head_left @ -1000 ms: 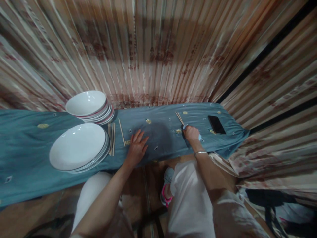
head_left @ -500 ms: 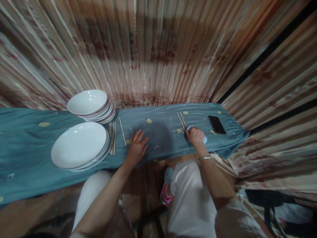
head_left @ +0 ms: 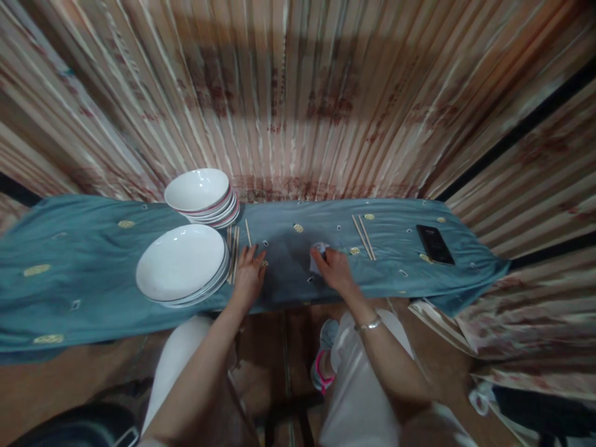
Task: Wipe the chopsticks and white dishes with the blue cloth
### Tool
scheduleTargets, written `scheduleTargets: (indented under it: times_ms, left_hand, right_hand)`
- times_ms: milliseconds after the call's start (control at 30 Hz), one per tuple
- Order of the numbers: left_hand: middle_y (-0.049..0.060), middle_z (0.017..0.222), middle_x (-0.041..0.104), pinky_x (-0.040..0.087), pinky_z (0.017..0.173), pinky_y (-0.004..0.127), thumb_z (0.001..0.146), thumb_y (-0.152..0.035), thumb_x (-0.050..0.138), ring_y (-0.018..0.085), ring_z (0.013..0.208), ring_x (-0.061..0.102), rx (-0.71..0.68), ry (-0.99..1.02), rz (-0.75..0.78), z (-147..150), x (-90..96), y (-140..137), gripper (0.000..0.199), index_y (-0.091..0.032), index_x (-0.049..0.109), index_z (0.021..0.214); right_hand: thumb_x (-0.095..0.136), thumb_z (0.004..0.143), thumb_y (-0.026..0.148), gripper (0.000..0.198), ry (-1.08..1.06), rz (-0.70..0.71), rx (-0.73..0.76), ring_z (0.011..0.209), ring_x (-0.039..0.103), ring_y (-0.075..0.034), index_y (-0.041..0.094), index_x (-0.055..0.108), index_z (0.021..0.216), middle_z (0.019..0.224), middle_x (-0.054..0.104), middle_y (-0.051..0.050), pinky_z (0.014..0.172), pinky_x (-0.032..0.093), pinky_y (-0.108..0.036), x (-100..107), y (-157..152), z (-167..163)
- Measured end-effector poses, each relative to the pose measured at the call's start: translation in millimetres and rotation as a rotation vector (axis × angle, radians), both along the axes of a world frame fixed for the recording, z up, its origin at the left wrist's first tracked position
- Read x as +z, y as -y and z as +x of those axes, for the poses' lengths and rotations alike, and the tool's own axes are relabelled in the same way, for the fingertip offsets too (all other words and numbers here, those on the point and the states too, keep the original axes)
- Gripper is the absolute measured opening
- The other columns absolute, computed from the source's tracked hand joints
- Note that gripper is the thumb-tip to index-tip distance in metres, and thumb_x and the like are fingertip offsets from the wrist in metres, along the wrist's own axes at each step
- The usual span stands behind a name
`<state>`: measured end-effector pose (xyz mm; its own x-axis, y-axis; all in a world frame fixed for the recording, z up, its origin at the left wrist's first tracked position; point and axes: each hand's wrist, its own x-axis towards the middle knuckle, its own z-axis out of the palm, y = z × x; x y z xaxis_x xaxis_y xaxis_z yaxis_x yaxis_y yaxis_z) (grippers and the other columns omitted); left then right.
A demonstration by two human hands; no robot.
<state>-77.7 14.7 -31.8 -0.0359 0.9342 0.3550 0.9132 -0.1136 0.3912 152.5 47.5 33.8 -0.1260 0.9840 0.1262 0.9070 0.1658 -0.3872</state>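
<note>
Two stacks of white crockery stand toward the left of the tabletop (head_left: 400,226): shallow plates (head_left: 181,261) in front, red-banded bowls (head_left: 198,192) just behind. Right beside the plates, a few slim chopsticks (head_left: 236,251) lie side by side. My left hand (head_left: 249,278) is next along, fingers spread low; a single chopstick (head_left: 248,232) runs down to the fingertips, its near end hidden, and I cannot tell whether I grip it. My right hand (head_left: 331,267) pinches a crumpled pale cloth (head_left: 316,261) between thumb and fingers. A slanting pair of chopsticks (head_left: 362,238) lies near that hand, not touching it, and beyond is a black smartphone (head_left: 435,244).

A wide stretch of teal tablecloth (head_left: 102,267) runs left from the plates. There is room to move between my hands, and more between the pair and the phone. The front edge passes beneath my wrists; the pleated curtain (head_left: 302,93) hangs along the back.

Yellow pineapples (head_left: 298,228) dot the tablecloth; the curtain's dark red marks are too blurred to read.
</note>
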Motion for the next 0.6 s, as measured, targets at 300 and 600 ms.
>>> scheduleTargets:
  times_ms: [300,600]
  left_hand:
    - [0.011,0.135,0.054,0.038,0.107,0.049,0.084,-0.017,0.047,0.031,0.132,0.042,0.015,-0.043,-0.068,-10,-3.2,18,0.037,-0.021,0.063,0.118]
    - [0.009,0.143,0.045,0.032,0.111,0.054,0.085,-0.013,0.042,0.030,0.143,0.020,-0.014,0.053,0.058,-9,-4.3,16,0.045,-0.022,0.058,0.125]
  right_hand:
    - [0.045,0.094,0.044,0.038,-0.096,-0.111,0.168,0.074,0.068,-0.017,0.018,0.060,0.071,0.076,0.072,-0.007,0.060,0.034,-0.022,-27,6,-53]
    - [0.043,0.094,0.044,0.040,-0.165,-0.075,0.166,0.073,0.068,-0.016,0.018,0.060,0.069,0.073,0.071,-0.005,0.060,0.034,-0.020,-28,0,-57]
